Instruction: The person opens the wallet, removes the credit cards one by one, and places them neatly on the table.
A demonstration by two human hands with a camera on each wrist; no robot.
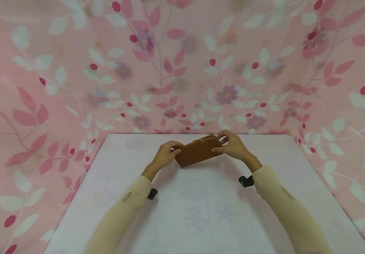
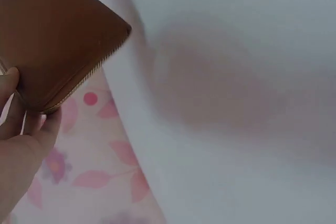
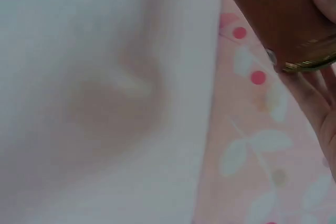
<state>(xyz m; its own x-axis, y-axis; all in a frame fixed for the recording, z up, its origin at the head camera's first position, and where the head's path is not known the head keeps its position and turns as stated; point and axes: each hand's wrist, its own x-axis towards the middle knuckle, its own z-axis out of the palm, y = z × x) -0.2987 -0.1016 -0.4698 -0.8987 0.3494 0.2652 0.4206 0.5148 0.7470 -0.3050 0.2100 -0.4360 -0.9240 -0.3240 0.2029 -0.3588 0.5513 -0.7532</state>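
A brown zip wallet [image 1: 198, 152] is held up over the far part of the table, tilted so its right end sits higher in the head view. The left hand [image 1: 166, 155] pinches its left end, thumb on the near face; in the left wrist view, fingers [image 2: 50, 127] reach behind the zipped edge. At the other end the right hand [image 1: 234, 145] grips the wallet, thumb on the front and fingers behind. Gold zip teeth [image 3: 310, 66] run along the edge in the right wrist view. What the wallet holds inside is hidden.
The white table [image 1: 198, 204] carries soft shadows of the arms and wallet. Pink floral cloth [image 1: 182, 70] hangs behind it and at both sides. Dark wrist camera mounts [image 1: 246, 181] stick out by the cream sleeves [image 1: 119, 215].
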